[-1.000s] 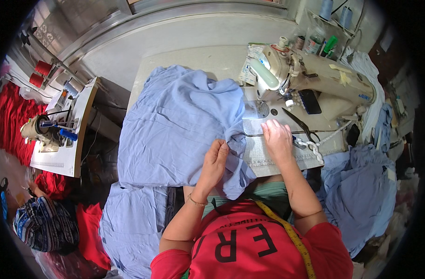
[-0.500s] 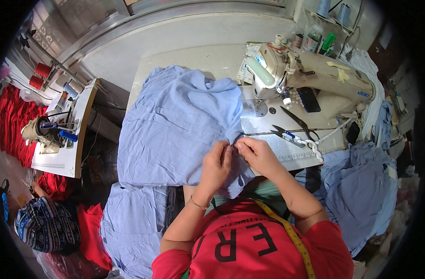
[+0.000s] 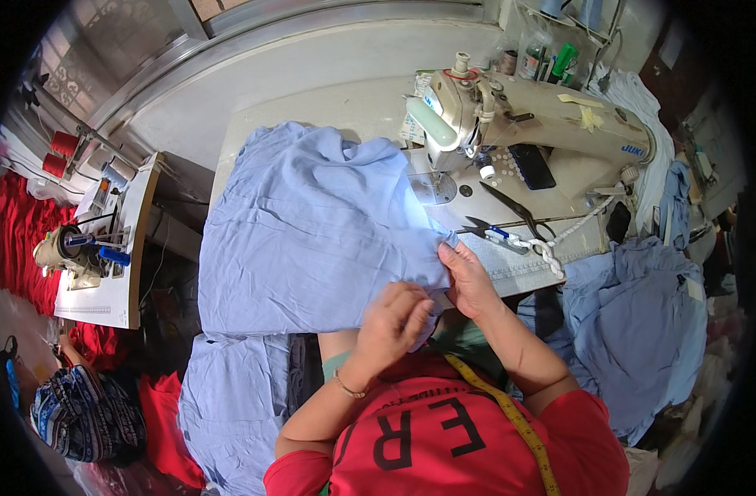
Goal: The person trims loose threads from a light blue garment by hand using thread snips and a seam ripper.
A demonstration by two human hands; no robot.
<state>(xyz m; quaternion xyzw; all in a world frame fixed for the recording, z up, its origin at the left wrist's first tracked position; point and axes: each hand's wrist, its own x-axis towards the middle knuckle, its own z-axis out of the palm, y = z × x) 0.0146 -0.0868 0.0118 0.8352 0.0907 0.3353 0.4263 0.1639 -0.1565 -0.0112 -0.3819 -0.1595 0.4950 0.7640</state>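
Note:
A light blue garment (image 3: 303,231) spreads over the left part of the sewing table, its front edge hanging toward my lap. My right hand (image 3: 469,277) pinches its right edge between thumb and fingers, just in front of the machine bed. Lower and to the left, my left hand (image 3: 397,318) is curled at the garment's near edge; its fingertips are partly hidden, so what they grip is unclear. The sewing machine (image 3: 551,116) stands beyond, its needle area (image 3: 440,186) beside the cloth and apart from both hands.
Black scissors (image 3: 518,211) and thread snips (image 3: 493,234) lie right of my right hand, by a white braided cord (image 3: 547,258). A dark phone (image 3: 532,166) rests under the machine arm. Blue garments (image 3: 634,331) are heaped at right, more folded ones (image 3: 237,397) at lower left.
My hands have moved apart: the right went up and right with the garment's edge, the left came down toward me. The cloth's right side is now drawn out flatter.

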